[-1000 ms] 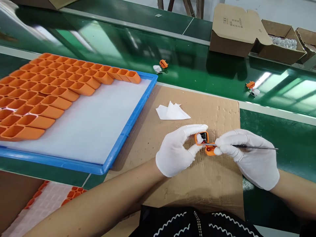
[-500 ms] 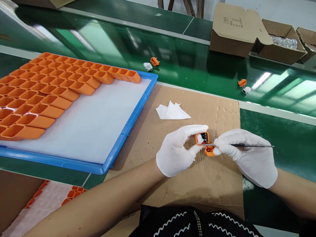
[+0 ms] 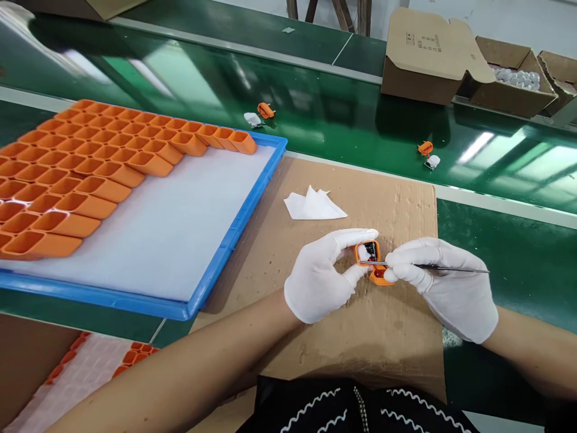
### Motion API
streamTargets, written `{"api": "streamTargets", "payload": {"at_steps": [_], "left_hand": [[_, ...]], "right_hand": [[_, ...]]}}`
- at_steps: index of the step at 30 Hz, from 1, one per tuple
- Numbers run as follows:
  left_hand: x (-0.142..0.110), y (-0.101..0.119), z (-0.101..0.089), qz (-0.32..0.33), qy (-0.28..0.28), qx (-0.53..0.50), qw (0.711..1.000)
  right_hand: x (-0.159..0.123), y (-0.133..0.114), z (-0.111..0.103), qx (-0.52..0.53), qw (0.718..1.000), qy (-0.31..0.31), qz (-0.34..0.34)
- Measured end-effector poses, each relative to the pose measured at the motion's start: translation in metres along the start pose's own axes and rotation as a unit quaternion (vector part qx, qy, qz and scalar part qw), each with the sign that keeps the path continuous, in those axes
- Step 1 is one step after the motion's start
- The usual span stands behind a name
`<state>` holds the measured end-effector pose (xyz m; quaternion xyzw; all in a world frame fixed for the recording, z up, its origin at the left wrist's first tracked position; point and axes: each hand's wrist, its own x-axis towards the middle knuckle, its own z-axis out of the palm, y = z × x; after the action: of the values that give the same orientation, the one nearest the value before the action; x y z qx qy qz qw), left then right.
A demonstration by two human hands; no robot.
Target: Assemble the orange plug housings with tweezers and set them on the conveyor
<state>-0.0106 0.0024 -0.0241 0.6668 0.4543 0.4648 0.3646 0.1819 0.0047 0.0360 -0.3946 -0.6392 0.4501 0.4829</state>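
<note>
My left hand, in a white glove, pinches a small orange case between thumb and forefinger over a brown cardboard sheet. The case is open and shows dark parts and something white inside. My right hand, also gloved, grips thin metal tweezers whose tip reaches into the case. A folded white wipe lies on the cardboard just beyond my hands.
A blue tray with a white liner holds several rows of orange cases at the left. On the green conveyor belt lie two small orange-and-white pieces. Cardboard boxes stand at the back right.
Both small pieces on the belt have moved to the left. My right hand has shifted slightly left toward the case. The left hand has kept its hold.
</note>
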Motion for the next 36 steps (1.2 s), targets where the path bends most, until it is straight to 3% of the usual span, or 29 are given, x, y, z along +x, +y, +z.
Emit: {"api": "streamTargets", "payload": {"at_steps": [19, 23, 27, 29, 31, 36], "left_hand": [[0.003, -0.006, 0.001, -0.041, -0.007, -0.017, 0.999], [0.007, -0.017, 0.001, -0.068, -0.019, 0.025, 0.997], [0.01, -0.021, 0.004, -0.029, -0.036, 0.031, 0.998], [0.011, -0.021, 0.007, -0.043, -0.057, 0.001, 0.997], [0.011, -0.02, 0.011, -0.072, -0.08, -0.037, 0.994], [0.014, -0.021, 0.017, -0.117, -0.078, -0.059, 0.988]], "right_hand": [[0.005, -0.005, -0.009, -0.086, 0.995, -0.031, -0.037], [0.013, 0.0, -0.028, -0.126, 0.99, 0.04, -0.057], [0.053, 0.028, -0.051, -0.238, 0.964, 0.111, -0.049], [0.084, 0.045, -0.057, -0.293, 0.953, 0.076, -0.019], [0.115, 0.061, -0.058, -0.303, 0.95, 0.062, -0.031], [0.179, 0.087, -0.042, -0.299, 0.952, 0.044, -0.054]]}}
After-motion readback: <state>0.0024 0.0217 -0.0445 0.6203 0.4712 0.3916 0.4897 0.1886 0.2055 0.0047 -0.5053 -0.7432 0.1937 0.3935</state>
